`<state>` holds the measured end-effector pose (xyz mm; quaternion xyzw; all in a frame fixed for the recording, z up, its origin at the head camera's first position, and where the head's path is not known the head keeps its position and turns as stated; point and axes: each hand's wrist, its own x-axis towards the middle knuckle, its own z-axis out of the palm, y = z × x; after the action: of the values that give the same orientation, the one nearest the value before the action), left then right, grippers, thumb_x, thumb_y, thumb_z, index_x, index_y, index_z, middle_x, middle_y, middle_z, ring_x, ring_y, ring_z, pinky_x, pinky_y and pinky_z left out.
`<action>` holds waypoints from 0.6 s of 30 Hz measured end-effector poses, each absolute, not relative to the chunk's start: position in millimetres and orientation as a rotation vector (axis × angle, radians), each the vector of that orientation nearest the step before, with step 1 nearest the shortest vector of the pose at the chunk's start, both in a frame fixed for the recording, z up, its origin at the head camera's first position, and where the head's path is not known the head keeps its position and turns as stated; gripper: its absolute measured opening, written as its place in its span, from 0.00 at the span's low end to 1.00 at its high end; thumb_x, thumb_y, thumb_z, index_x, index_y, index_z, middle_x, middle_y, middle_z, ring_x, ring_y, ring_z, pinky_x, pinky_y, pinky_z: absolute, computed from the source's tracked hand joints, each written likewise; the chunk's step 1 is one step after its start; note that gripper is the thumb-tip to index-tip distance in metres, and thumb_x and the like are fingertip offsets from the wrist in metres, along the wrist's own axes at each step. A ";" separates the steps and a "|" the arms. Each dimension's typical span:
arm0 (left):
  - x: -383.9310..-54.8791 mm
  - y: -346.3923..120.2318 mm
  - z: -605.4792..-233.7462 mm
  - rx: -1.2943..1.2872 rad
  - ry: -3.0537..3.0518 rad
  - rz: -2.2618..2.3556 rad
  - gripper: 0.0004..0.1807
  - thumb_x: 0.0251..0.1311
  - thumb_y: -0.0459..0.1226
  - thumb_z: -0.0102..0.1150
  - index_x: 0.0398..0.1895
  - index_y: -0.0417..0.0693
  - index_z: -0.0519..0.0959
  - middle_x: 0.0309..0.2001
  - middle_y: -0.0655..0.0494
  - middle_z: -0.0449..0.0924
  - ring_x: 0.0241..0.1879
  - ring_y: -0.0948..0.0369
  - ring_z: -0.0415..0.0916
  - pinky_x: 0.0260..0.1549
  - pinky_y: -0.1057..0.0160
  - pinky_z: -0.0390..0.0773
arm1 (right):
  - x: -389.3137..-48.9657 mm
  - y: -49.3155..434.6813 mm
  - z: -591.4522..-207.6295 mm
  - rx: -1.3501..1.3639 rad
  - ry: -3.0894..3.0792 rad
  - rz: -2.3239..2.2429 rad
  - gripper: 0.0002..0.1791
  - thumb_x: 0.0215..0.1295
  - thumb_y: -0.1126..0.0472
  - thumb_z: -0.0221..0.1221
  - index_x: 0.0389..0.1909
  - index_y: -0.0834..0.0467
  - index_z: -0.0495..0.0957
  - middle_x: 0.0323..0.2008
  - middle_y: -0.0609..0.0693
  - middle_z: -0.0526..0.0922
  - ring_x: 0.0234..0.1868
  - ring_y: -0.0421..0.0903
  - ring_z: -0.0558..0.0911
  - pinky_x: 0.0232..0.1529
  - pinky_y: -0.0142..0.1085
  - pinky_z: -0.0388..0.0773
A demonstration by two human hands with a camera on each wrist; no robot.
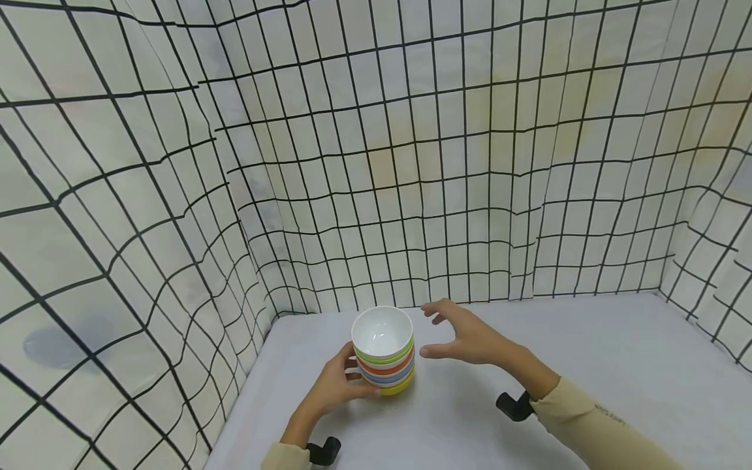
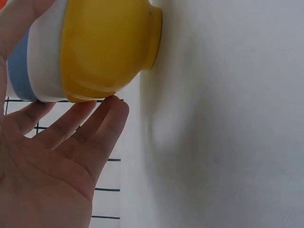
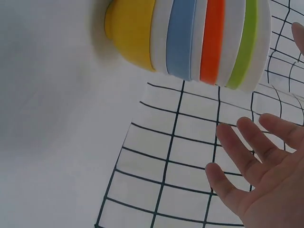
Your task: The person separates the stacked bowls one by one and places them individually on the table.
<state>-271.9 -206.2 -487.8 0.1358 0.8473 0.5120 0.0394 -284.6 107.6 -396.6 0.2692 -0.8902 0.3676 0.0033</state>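
The scene is backed by a white wall covering point(image 1: 405, 215) crossed by black lines, and beneath it a pale table point(image 1: 576, 365) is spread. At six o'clock in the head view, a stack of bowls point(image 1: 384, 356) is stood on the table, its long axis kept close to upright (whether its foot is fully borne by the surface cannot be told). By the right hand point(image 1: 467, 336) nothing is held: its fingers and thumb are spread wide apart, and from them the stack is found at nine o'clock, near but untouched. By the left hand point(image 1: 337, 386), the nearer one, the stack is gripped from eight o'clock, fingers curved against its side, thumb laid across the front. Upward from the base, yellow, blue, orange and green bowls are nested.
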 end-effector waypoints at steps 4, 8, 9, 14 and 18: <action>-274.2 -204.0 -494.1 0.435 2.565 1.615 0.58 0.40 0.42 0.86 0.76 0.52 0.61 0.66 0.48 0.72 0.64 0.47 0.76 0.59 0.58 0.83 | -288.5 91.6 -401.8 0.901 -2.757 1.212 0.47 0.53 0.39 0.75 0.71 0.52 0.69 0.66 0.51 0.75 0.65 0.52 0.77 0.59 0.56 0.81; -276.4 -202.8 -499.1 0.428 2.545 1.624 0.60 0.39 0.42 0.86 0.78 0.55 0.59 0.67 0.50 0.72 0.65 0.48 0.74 0.60 0.59 0.82 | -292.4 78.9 -406.3 0.945 -2.731 1.262 0.48 0.53 0.40 0.75 0.72 0.54 0.68 0.66 0.52 0.75 0.65 0.54 0.77 0.60 0.58 0.81; -276.7 -202.6 -500.2 0.423 2.540 1.628 0.61 0.39 0.42 0.86 0.78 0.56 0.59 0.68 0.51 0.72 0.65 0.48 0.74 0.61 0.59 0.82 | -293.4 76.0 -407.2 0.946 -2.734 1.275 0.49 0.52 0.40 0.75 0.72 0.54 0.68 0.66 0.51 0.74 0.65 0.54 0.77 0.61 0.58 0.80; -276.8 -201.1 -504.0 0.416 2.538 1.634 0.62 0.40 0.42 0.86 0.79 0.58 0.57 0.69 0.52 0.73 0.66 0.47 0.74 0.62 0.55 0.82 | -296.4 64.4 -409.4 0.921 -2.756 1.326 0.53 0.52 0.40 0.75 0.74 0.56 0.64 0.66 0.52 0.73 0.66 0.53 0.76 0.61 0.56 0.81; -276.4 -200.1 -505.4 0.435 2.541 1.637 0.60 0.41 0.42 0.85 0.78 0.57 0.58 0.68 0.51 0.73 0.65 0.47 0.75 0.62 0.54 0.81 | -297.9 58.2 -409.2 0.890 -2.776 1.319 0.55 0.51 0.38 0.75 0.76 0.57 0.62 0.66 0.54 0.73 0.65 0.53 0.75 0.58 0.53 0.82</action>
<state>-276.4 -200.1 -505.4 0.1424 0.8312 0.5357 0.0438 -297.9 58.2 -409.2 0.2780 -0.8672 0.4122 -0.0290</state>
